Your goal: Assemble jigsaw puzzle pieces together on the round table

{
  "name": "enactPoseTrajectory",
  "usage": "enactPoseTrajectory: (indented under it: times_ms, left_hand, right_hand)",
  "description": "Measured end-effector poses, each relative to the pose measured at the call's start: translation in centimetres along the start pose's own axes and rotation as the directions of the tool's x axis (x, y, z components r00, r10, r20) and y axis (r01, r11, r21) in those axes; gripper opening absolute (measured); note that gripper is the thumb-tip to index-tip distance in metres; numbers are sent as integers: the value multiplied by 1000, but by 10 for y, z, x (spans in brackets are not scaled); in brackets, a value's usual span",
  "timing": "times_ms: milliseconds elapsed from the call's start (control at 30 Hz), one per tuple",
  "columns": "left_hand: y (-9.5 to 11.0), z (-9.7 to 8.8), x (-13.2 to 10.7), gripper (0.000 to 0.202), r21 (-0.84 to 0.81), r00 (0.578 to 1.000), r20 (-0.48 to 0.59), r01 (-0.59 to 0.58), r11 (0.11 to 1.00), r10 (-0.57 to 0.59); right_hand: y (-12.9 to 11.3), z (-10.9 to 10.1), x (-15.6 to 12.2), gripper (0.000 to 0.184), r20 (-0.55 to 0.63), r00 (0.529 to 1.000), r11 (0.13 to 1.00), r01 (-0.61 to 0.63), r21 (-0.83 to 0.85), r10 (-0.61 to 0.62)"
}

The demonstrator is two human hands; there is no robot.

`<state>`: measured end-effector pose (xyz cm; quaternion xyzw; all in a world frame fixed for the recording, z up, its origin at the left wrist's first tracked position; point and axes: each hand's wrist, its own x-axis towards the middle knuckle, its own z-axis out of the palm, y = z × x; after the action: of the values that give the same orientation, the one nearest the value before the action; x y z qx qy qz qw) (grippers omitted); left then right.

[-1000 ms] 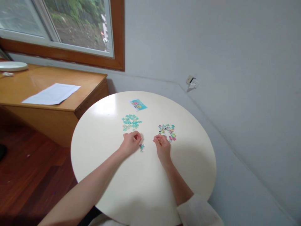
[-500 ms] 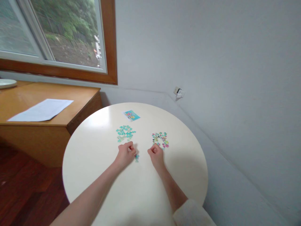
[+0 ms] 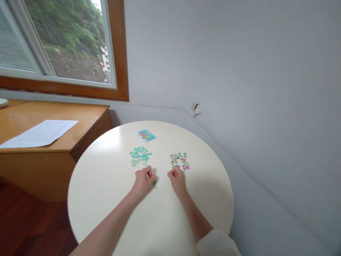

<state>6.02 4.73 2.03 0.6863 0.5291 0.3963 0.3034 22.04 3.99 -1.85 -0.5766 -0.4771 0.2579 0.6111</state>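
Both my hands rest on a round cream table (image 3: 106, 199). My left hand (image 3: 143, 180) is curled into a loose fist, with a small joined bit of puzzle (image 3: 155, 183) lying at its fingertips. My right hand (image 3: 176, 179) is also curled closed; what it pinches, if anything, is hidden. A heap of teal puzzle pieces (image 3: 140, 156) lies just beyond the left hand. A heap of multicoloured pieces (image 3: 180, 160) lies just beyond the right hand. A small picture card (image 3: 146, 135) sits farther back.
A wooden desk (image 3: 53, 142) with a white sheet of paper (image 3: 39, 133) stands to the left, touching the table's side. A window (image 3: 58, 46) is above it. Grey walls close in behind and to the right, with a wall socket (image 3: 196, 107). Dark wood floor at lower left.
The camera has tilted up and to the right, so the table sits lower in view. Both hands stay curled at the same spot between the two heaps.
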Motion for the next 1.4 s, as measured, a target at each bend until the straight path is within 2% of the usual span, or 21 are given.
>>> enactPoseTrajectory:
  times_ms: [367, 433, 500, 600, 700, 767, 1000, 1200, 1400]
  left_hand:
    - [-5, 6, -3, 24, -1, 1000, 7, -19, 1000, 19]
    - [-5, 5, -3, 25, -4, 1000, 2, -10, 1000, 10]
    - [-4, 4, -3, 27, -10, 1000, 2, -1, 1000, 1]
    - [-4, 3, -2, 28, -18, 1000, 3, 15, 1000, -14]
    - [-3, 1, -2, 27, -21, 999, -6, 32, 999, -32]
    - [-2, 0, -2, 26, -19, 999, -19, 38, 999, -38]
    - [1, -7, 0, 18, -28, 998, -53, 23, 999, -25]
    - [-1, -5, 0, 9, -51, 999, -29, 17, 999, -19]
    - [-1, -5, -1, 8, -62, 1000, -9, 18, 998, -18]
  right_hand:
    - [-3, -2, 0, 15, -75, 995, 987, 55, -152, -67]
    - [-4, -10, 1, 14, -85, 988, 963, 105, -248, -130]
    - [-6, -25, 5, 12, -74, 961, 894, 220, -391, -268]
    - [-7, -53, 11, 10, -185, 918, 824, 210, -527, -352]
    - [-4, -74, 16, 9, -254, 911, 817, 136, -560, -326]
    - [0, -79, 18, 4, -239, 924, 818, 118, -564, -298]
    - [21, -72, 22, 18, -52, 961, 744, 174, -645, -270]
    - [28, -73, 22, 25, -22, 977, 726, 144, -673, -214]
    - [30, -74, 20, 27, -13, 982, 739, 132, -661, -188]
